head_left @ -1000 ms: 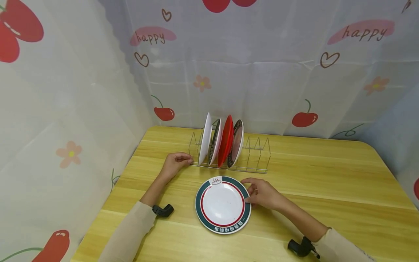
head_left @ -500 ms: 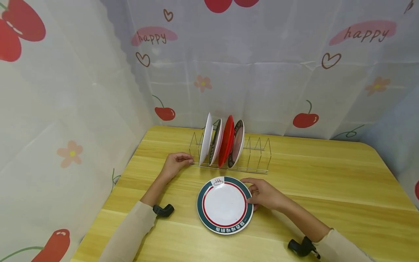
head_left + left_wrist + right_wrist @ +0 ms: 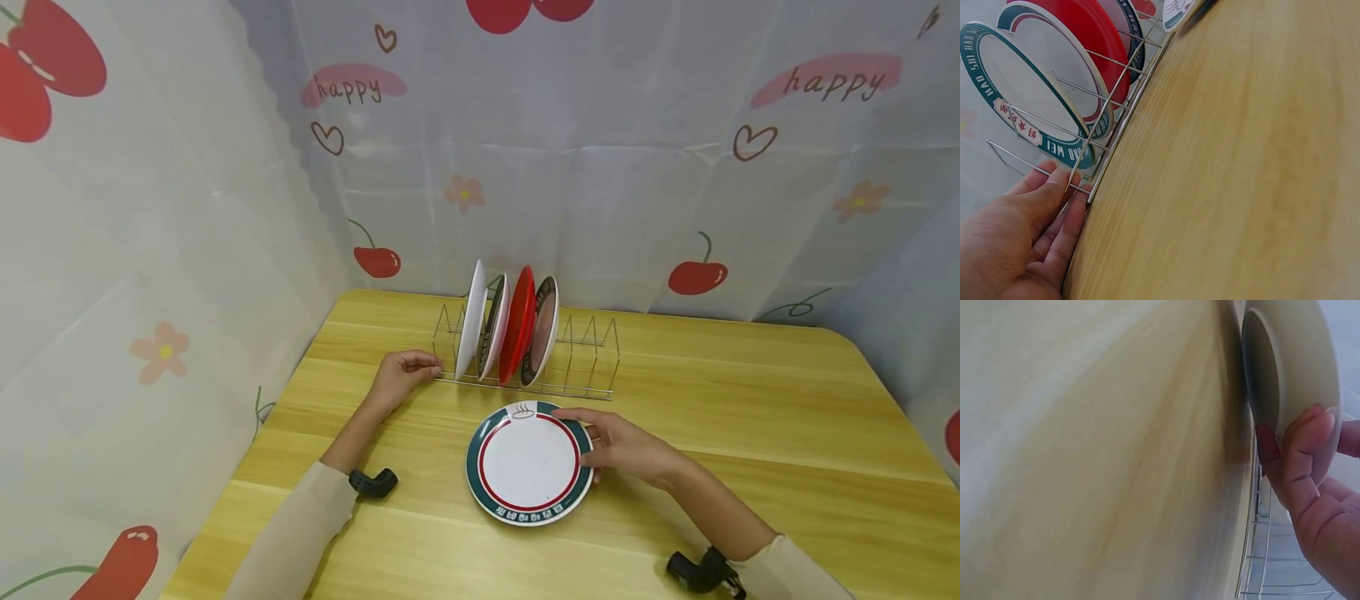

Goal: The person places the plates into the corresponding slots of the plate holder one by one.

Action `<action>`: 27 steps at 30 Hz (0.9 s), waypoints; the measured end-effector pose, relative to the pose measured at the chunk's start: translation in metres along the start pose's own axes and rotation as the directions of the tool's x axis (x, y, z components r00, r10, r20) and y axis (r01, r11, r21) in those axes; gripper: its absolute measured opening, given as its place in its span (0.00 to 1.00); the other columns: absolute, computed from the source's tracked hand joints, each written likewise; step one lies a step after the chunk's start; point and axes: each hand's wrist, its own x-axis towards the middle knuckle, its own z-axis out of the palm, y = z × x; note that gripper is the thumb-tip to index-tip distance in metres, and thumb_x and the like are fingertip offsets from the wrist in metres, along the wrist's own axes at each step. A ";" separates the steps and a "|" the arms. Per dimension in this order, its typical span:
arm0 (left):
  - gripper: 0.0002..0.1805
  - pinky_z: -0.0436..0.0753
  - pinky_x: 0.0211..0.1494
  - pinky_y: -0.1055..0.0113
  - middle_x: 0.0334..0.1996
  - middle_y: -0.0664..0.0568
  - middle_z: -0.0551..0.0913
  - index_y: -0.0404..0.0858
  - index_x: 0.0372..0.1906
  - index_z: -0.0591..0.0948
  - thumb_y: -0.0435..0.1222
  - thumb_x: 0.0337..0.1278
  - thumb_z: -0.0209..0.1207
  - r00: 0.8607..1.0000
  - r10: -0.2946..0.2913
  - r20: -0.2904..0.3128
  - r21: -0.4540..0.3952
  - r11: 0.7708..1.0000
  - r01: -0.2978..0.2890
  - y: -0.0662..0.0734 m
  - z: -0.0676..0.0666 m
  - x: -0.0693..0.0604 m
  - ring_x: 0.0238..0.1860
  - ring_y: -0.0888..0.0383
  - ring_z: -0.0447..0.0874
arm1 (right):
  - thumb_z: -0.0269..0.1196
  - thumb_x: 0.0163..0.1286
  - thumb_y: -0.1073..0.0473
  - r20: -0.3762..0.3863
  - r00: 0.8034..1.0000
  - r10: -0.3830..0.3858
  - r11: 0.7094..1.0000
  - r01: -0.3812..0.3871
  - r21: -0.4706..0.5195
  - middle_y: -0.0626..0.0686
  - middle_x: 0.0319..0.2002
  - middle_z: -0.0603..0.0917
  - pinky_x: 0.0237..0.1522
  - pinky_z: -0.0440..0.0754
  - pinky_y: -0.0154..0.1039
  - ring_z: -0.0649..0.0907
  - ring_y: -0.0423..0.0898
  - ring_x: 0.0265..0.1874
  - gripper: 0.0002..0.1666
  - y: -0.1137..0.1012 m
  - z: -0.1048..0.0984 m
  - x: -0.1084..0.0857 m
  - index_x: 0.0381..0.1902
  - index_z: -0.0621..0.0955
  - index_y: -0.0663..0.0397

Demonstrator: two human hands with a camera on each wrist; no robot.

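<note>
My right hand [image 3: 626, 450] grips the right rim of a white plate [image 3: 528, 462] with a green border and a red ring. In the right wrist view, fingers reach under its pale underside [image 3: 1307, 359], which is raised from the table at that side. My left hand [image 3: 401, 379] pinches the left end of a wire plate rack [image 3: 585, 393]. The left wrist view shows thumb and fingers [image 3: 1071, 228] at the rack's corner wire. Upright in the rack stand a white plate [image 3: 470, 325] with green lettering, a dark-rimmed plate [image 3: 492, 329], a red plate [image 3: 517, 325] and another dark-rimmed plate [image 3: 542, 333].
The rack stands toward the back of a wooden table [image 3: 750, 433], with bare slots at its right end. Behind and to the left hangs a patterned white curtain [image 3: 585, 208]. Black wrist cameras [image 3: 373, 483] sit on both forearms.
My right hand has moved right, carrying the green-bordered plate with it; the plate has also turned slightly. My left hand stays on the rack's left end, and the racked plates have not moved.
</note>
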 end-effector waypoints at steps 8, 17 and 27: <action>0.09 0.88 0.43 0.68 0.42 0.35 0.88 0.25 0.43 0.87 0.26 0.60 0.68 1.000 0.006 -0.019 -0.013 1.000 -0.006 -0.010 -0.001 0.003 0.39 0.55 0.90 | 0.64 0.69 0.70 -0.030 0.999 -0.011 1.000 0.011 -0.015 0.64 0.73 0.64 0.46 0.85 0.39 0.76 0.62 0.57 0.39 0.000 -0.001 -0.005 0.75 0.67 0.54; 0.08 0.88 0.43 0.66 0.40 0.42 0.90 0.28 0.43 0.88 0.27 0.61 0.67 1.000 0.018 -0.009 -0.017 1.000 -0.018 -0.010 -0.001 0.002 0.39 0.57 0.90 | 0.63 0.71 0.66 -0.056 0.998 -0.027 1.000 0.027 0.004 0.63 0.76 0.58 0.53 0.83 0.43 0.69 0.63 0.65 0.41 -0.005 0.003 -0.016 0.79 0.63 0.47; 0.09 0.88 0.43 0.68 0.42 0.38 0.89 0.26 0.44 0.87 0.27 0.61 0.68 1.000 -0.002 -0.013 -0.007 1.000 0.002 -0.008 0.000 0.001 0.40 0.54 0.90 | 0.57 0.74 0.68 -0.089 0.993 -0.072 0.989 0.083 0.125 0.70 0.68 0.65 0.43 0.87 0.59 0.82 0.62 0.52 0.42 -0.018 -0.001 -0.034 0.81 0.58 0.41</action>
